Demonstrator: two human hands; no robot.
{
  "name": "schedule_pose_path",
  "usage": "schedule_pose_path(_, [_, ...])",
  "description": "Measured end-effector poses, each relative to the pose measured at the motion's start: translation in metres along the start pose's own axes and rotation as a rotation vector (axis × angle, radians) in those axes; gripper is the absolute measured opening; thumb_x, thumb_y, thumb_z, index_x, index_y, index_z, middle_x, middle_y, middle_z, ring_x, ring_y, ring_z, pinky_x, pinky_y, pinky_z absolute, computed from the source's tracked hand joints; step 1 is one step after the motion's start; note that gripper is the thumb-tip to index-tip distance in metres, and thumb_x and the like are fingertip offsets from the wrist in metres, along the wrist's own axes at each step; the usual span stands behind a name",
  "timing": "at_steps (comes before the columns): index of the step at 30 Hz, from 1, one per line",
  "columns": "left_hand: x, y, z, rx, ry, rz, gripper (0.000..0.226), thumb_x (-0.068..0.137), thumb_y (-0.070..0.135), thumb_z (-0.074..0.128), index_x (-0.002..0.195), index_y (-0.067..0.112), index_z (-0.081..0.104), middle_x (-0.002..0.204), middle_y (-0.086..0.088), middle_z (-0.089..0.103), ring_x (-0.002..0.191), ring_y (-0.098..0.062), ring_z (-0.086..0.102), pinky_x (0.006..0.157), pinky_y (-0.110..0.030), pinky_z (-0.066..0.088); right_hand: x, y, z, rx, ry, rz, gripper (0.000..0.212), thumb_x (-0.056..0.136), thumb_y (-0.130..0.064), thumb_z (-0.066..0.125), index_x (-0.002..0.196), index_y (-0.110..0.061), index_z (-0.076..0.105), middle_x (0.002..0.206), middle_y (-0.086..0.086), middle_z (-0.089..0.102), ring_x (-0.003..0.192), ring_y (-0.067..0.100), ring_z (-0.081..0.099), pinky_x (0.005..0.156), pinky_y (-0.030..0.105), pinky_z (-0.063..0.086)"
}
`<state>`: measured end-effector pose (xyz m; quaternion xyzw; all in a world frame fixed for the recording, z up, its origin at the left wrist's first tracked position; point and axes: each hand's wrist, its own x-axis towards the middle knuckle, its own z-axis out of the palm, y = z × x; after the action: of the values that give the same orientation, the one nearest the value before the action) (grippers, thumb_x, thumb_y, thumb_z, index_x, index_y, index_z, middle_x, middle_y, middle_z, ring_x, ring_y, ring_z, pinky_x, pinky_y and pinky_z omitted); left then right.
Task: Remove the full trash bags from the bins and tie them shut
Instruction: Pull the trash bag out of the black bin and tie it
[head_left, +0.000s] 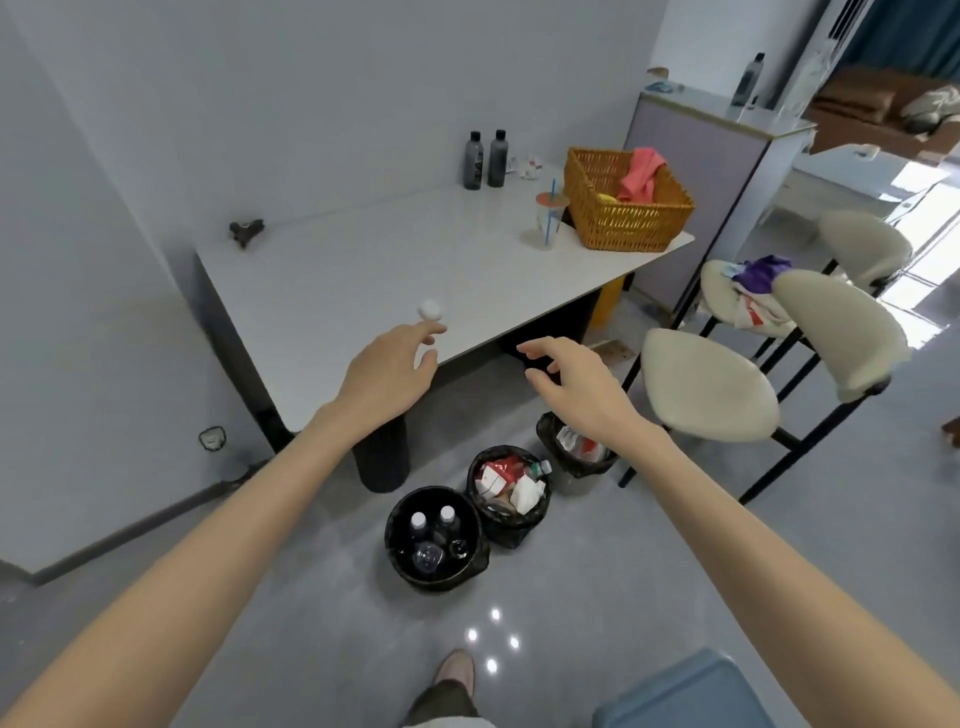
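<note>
Three small bins lined with black trash bags stand in a row on the grey floor. The near bin holds several plastic bottles. The middle bin is packed with red and white cartons and paper. The far bin is partly hidden behind my right wrist. My left hand reaches over the table's front edge, fingers apart, with fingertips close to a small white round object. My right hand hovers open above the far bin, holding nothing.
A white table carries two dark bottles, a cup with a straw and a wicker basket. Cream chairs stand to the right. A blue seat is near my foot.
</note>
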<state>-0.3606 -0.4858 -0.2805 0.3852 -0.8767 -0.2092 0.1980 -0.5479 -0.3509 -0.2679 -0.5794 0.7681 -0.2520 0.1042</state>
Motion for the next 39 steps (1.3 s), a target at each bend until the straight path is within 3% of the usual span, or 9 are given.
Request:
schedule_pose_path(11, [0.106, -0.039, 0.077, -0.099, -0.141, -0.164, 0.037, 0.095, 0.027, 0.04, 0.131, 0.032, 0.048, 0.126, 0.008, 0.057, 0.113, -0.013, 0.054, 0.09, -0.03, 0.043, 0.134, 0.072, 0.04, -0.022, -0.247, 0.002, 0.036, 0.095, -0.026, 0.047, 0.131, -0.024, 0.051, 0.126, -0.004, 0.058, 0.114, 0.017, 0.052, 0.095, 0.042, 0.046])
schedule_pose_path(19, [0.123, -0.058, 0.149, -0.129, -0.119, -0.473, 0.038, 0.094, 0.025, 0.041, 0.131, 0.03, 0.048, 0.122, 0.01, 0.058, 0.109, -0.011, 0.055, 0.09, -0.03, 0.045, 0.203, 0.138, 0.084, -0.041, -0.518, -0.166, 0.034, 0.094, -0.024, 0.048, 0.128, -0.025, 0.053, 0.123, -0.004, 0.06, 0.113, 0.017, 0.053, 0.096, 0.041, 0.045])
schedule_pose_path(22, [0.115, -0.063, 0.158, -0.092, -0.164, -0.514, 0.04, 0.092, 0.023, 0.042, 0.13, 0.03, 0.049, 0.121, 0.008, 0.06, 0.107, -0.014, 0.057, 0.091, -0.035, 0.047, 0.199, 0.142, 0.091, -0.06, -0.51, -0.204, 0.034, 0.094, -0.022, 0.048, 0.128, -0.023, 0.054, 0.125, -0.002, 0.059, 0.116, 0.017, 0.053, 0.098, 0.04, 0.044])
schedule_pose_path(24, [0.105, -0.035, 0.239, -0.145, -0.001, -0.856, 0.039, 0.09, 0.02, 0.045, 0.128, 0.027, 0.052, 0.118, 0.004, 0.061, 0.106, -0.017, 0.059, 0.092, -0.036, 0.048, 0.23, 0.2, 0.117, -0.114, -0.854, -0.44, 0.035, 0.094, -0.023, 0.047, 0.128, -0.023, 0.053, 0.127, -0.001, 0.058, 0.117, 0.019, 0.052, 0.098, 0.041, 0.044])
schedule_pose_path(30, [0.077, -0.034, 0.257, -0.304, 0.113, -1.003, 0.037, 0.095, 0.015, 0.044, 0.131, 0.019, 0.05, 0.119, 0.0, 0.06, 0.107, -0.019, 0.058, 0.089, -0.026, 0.042, 0.22, 0.211, 0.152, -0.004, -0.858, -0.433, 0.035, 0.094, -0.022, 0.049, 0.129, -0.02, 0.054, 0.127, 0.001, 0.059, 0.113, 0.018, 0.056, 0.094, 0.031, 0.045])
schedule_pose_path(35, [0.026, -0.056, 0.31, -0.303, 0.164, -1.132, 0.037, 0.094, 0.018, 0.044, 0.129, 0.022, 0.051, 0.118, 0.002, 0.061, 0.104, -0.019, 0.059, 0.093, -0.034, 0.047, 0.192, 0.238, 0.223, 0.073, -0.929, -0.402, 0.032, 0.094, -0.019, 0.051, 0.126, -0.019, 0.056, 0.126, 0.0, 0.059, 0.111, 0.015, 0.058, 0.087, 0.02, 0.041])
schedule_pose_path(39, [-0.011, -0.097, 0.37, -0.272, 0.189, -1.126, 0.037, 0.093, 0.017, 0.045, 0.13, 0.021, 0.051, 0.118, 0.0, 0.062, 0.101, -0.018, 0.06, 0.089, -0.03, 0.047, 0.166, 0.267, 0.3, 0.097, -0.926, -0.395, 0.032, 0.094, -0.019, 0.051, 0.125, -0.019, 0.057, 0.123, 0.0, 0.062, 0.109, 0.016, 0.059, 0.09, 0.026, 0.047])
